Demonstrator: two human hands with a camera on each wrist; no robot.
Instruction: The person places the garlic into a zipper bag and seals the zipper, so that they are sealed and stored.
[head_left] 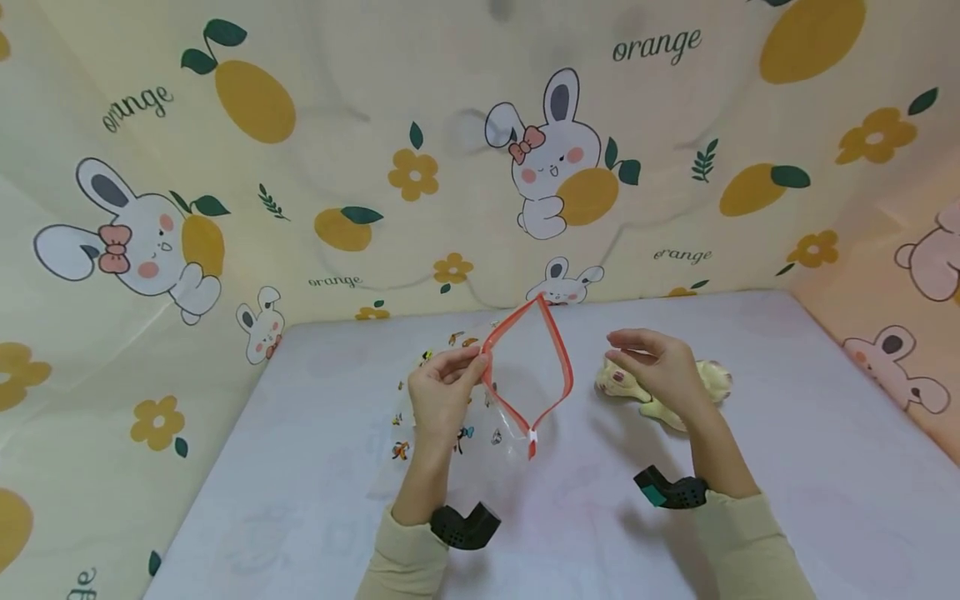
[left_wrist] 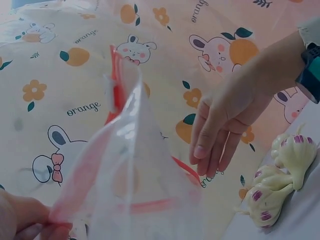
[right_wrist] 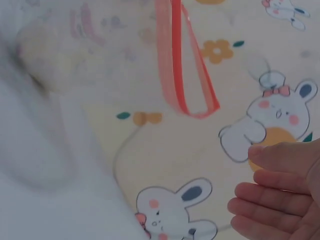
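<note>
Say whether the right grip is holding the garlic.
No, the left wrist view shows the right grip empty, with a gap between it and the garlic.

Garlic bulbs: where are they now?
In the head view, the garlic bulbs lie on the pale table right of centre, to the right of the red-edged clear bag and partly hidden behind the right hand.

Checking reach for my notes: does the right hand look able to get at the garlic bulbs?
Probably yes: the right hand is empty and near the garlic bulbs on the table, with nothing visible between; the clear bag is off to the side, held by the left hand.
</note>
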